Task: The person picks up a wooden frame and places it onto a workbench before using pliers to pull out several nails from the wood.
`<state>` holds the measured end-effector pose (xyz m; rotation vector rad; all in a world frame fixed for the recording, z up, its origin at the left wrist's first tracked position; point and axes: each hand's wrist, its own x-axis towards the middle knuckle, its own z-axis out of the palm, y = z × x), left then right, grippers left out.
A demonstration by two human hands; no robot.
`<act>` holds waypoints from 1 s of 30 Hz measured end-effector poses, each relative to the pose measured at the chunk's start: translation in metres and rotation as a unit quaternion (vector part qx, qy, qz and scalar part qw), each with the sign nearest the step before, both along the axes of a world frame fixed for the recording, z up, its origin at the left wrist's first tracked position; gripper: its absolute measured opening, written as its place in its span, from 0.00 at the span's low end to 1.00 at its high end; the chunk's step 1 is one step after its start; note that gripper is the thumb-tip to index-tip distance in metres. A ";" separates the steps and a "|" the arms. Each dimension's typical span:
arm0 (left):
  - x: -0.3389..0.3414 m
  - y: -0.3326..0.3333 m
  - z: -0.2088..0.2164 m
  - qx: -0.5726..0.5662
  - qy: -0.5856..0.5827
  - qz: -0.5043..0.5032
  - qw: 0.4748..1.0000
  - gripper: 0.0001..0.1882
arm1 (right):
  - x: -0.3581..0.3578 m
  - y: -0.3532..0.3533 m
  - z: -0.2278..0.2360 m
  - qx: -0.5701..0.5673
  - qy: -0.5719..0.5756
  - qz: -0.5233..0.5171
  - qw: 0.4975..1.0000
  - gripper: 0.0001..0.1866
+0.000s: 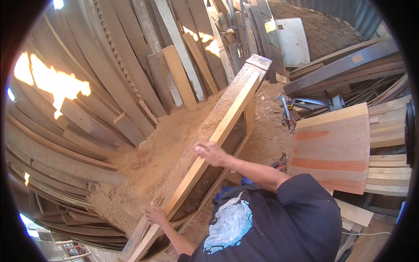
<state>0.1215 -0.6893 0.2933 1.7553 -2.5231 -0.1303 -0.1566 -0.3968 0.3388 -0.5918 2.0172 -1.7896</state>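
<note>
A long rectangular wooden frame (188, 179) of light timber stands on edge along a narrow, dusty workbench (212, 121). My left hand (157, 214) lies over the near part of the frame's upper rail, its fingers stretched out toward thin strips on the bench. Farther along the same rail, my right hand (211, 153) is closed, with the fingers bent over the rail's top edge. The palm side of each hand is hidden. The frame's lower rail runs down near my body.
Sawdust (144, 161) heaps beyond the bench. Tall boards (126, 43) lean behind it and more planks (61, 166) stack at left. To the right stand a broad panel (330, 150), a timber pile (349, 61) and hand tools (286, 107). A white sheet (294, 41) leans at the back.
</note>
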 end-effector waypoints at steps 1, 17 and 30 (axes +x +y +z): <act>-0.017 0.004 0.002 0.003 0.005 -0.004 1.000 0.30 | -0.001 0.028 0.009 0.017 0.029 -0.042 0.999 0.19; -0.143 0.129 0.045 0.541 0.346 -0.384 0.664 0.22 | 0.150 0.203 -0.177 0.333 -0.101 -0.253 0.903 0.19; 0.194 -0.040 -0.136 0.283 0.693 0.475 0.464 0.18 | -0.039 0.090 -0.121 -0.078 -0.275 -0.247 0.926 0.46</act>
